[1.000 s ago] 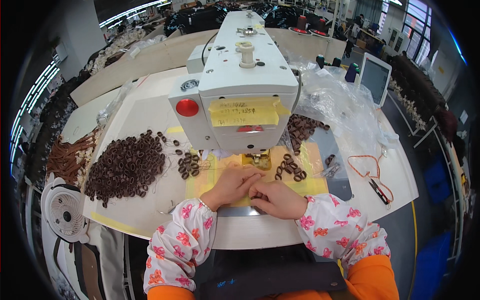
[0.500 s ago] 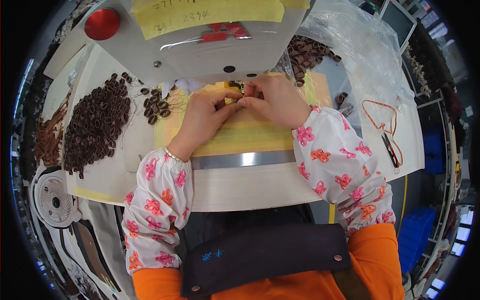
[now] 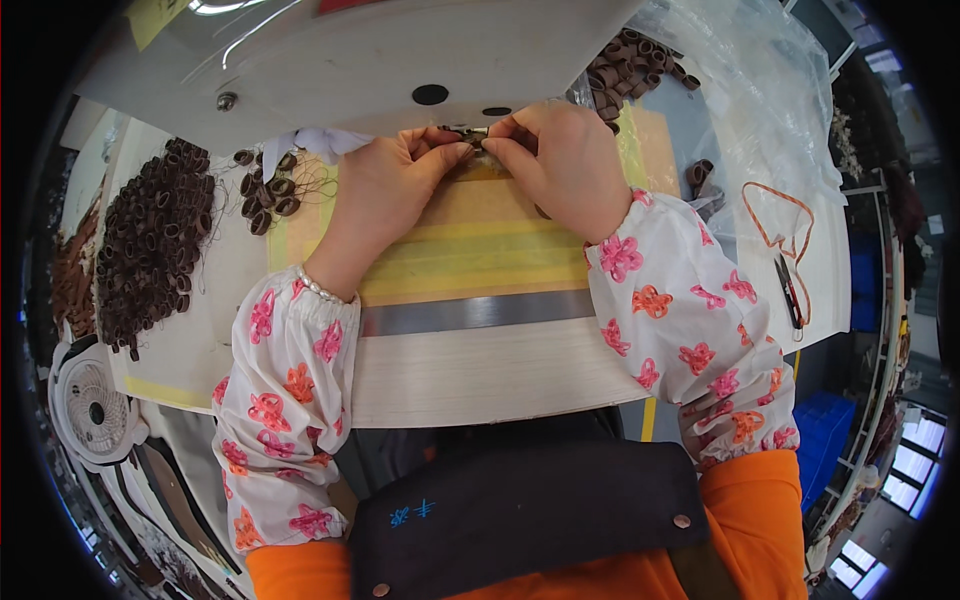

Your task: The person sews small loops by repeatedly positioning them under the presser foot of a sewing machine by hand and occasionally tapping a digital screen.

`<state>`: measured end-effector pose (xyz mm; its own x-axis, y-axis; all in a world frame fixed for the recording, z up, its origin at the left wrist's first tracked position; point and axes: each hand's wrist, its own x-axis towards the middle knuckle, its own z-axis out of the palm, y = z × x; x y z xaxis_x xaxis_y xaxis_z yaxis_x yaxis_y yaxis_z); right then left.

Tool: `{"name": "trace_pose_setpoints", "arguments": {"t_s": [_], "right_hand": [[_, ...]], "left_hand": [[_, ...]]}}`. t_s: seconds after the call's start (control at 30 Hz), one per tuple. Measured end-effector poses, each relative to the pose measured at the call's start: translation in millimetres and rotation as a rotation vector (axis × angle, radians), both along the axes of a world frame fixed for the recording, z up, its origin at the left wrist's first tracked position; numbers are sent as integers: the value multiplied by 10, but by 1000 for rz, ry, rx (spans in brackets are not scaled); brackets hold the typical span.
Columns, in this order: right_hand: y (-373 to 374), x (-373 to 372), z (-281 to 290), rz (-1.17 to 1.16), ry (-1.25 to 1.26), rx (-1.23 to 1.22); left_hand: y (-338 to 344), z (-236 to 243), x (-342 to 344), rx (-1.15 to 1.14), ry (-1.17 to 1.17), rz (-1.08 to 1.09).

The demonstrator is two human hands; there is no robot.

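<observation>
My left hand (image 3: 385, 195) and my right hand (image 3: 565, 170) meet under the white sewing machine head (image 3: 340, 70), both with fingers pinched at the presser foot (image 3: 470, 136); what they grip is too small and hidden to make out. They are over a yellow-taped work surface (image 3: 460, 240) edged by a metal strip (image 3: 470, 312). A cluster of small brown loops (image 3: 270, 190) with loose threads lies left of my left hand, beside a large heap of similar loops (image 3: 155, 250). More brown loops (image 3: 630, 70) are piled behind my right hand.
Black scissors (image 3: 785, 290) with an orange cord (image 3: 775, 195) lie at the table's right, near a crumpled clear plastic sheet (image 3: 760, 80). A white fan (image 3: 95, 410) stands by the left edge. A blue crate (image 3: 825, 440) sits below the right side. The table's front edge (image 3: 500, 415) curves before me.
The view has tilted down toward my hands. My hands, earlier lower before the needle area, have moved up to it, their fingertips pinched at the presser foot.
</observation>
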<state>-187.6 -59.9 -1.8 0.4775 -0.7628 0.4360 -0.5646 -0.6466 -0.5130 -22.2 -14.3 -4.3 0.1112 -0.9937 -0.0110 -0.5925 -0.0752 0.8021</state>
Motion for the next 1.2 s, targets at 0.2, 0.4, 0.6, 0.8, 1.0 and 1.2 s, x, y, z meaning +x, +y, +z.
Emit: {"name": "trace_pose_setpoints", "arguments": {"t_s": [0.2, 0.4, 0.6, 0.8, 1.0, 1.2], "right_hand": [[24, 30, 9, -7, 0, -18], [21, 21, -6, -29, 35, -37], [7, -19, 57, -50, 114, -52], [-26, 51, 73, -52, 145, -41], [-34, 66, 84, -65, 201, -3], [-96, 29, 39, -31, 176, 18]], "left_hand": [[11, 19, 19, -7, 76, 9], [-14, 3, 14, -43, 18, -3], [-24, 31, -18, 0, -33, 34], [-12, -2, 10, -31, -11, 32], [-29, -41, 59, -51, 97, 13], [-40, -65, 28, -83, 32, -6]]}}
